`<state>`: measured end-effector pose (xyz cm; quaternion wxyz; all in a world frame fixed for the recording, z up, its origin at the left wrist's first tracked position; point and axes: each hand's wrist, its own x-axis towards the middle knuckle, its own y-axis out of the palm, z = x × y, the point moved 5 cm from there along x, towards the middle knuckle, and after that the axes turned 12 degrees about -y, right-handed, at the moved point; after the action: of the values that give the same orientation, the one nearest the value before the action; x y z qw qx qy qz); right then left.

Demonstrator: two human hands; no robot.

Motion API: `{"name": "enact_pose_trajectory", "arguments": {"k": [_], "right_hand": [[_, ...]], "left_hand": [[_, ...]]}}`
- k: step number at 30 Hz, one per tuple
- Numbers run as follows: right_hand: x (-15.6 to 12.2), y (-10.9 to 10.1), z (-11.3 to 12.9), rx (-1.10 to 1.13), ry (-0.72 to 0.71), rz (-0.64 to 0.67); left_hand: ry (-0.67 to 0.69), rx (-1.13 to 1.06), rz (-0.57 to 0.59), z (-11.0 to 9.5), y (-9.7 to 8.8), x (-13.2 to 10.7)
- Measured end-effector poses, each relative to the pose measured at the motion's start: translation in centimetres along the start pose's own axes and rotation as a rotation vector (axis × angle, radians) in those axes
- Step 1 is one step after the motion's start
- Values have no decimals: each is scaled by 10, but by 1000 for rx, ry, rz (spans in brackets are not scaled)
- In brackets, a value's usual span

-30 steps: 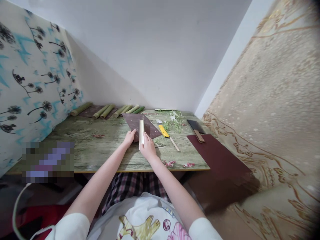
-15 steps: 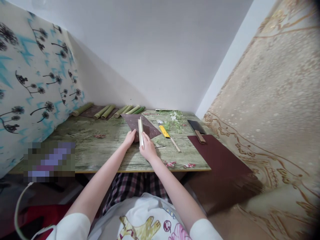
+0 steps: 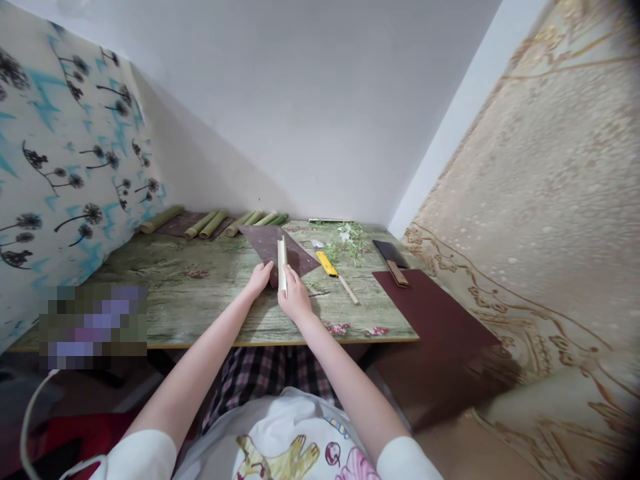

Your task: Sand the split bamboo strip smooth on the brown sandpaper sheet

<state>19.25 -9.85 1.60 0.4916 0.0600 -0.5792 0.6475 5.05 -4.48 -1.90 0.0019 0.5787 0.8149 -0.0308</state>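
Left hand: we see the left hand at lower centre, fingers together and laid flat, pressing down on the near part of a dark brown abrasive sheet, just beside the strip.

Right hand: we see the right hand just to the right of the left, its thumb and fingers closed in a pinch on the near end of a pale bamboo strip.

Strip: it stands out along the middle of the frame, running away from us over the sheet, which lies tilted like a diamond on the worktop.

Right of the hands: a yellow utility knife lies just beyond the sheet's right corner, with a thin wooden stick angled beside it. Sprigs of green leaves with white flowers lie behind them.

Far edge: green bamboo tubes stand in a row at upper centre, partly on a dark mat.

Right edge: a dark flat blade with a wooden handle rests on a dark red board, which overhangs the worktop at centre right.

Around: dandelion-print wallpaper fills the left, a patterned rug the right.
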Motion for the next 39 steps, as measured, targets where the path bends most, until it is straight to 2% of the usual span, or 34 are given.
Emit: {"name": "enact_pose_trajectory", "arguments": {"k": [3,5,7,11,18,20,25,30,35,39], "right_hand": [[0,1,-2,20,17,4],[0,0,2,55,-27,24],[0,-2,5,74,-62,21],[1,-9,7,59,-45,-36],[2,-15,11,90,-122,-26],[1,-14,8,68,-85,-25],[0,-11,0,-22,34,-32],[0,-8,3,-35,1,3],[0,-9,2,-54,23,11],[-1,-10,4,-70,30,14]], "left_hand": [[-17,-15,-48,3,-2,2],[-35,-43,-123,4,-7,2],[-53,-71,-149,3,-9,0],[-109,-66,-5,-1,-3,-5],[-231,-198,26,-5,-7,-5],[-206,-116,1,-5,-8,-4],[-69,65,41,-9,1,-9],[-97,94,-115,-11,-5,-13],[-60,163,-83,-10,-1,-11],[-120,126,-127,-3,-4,-4]]}}
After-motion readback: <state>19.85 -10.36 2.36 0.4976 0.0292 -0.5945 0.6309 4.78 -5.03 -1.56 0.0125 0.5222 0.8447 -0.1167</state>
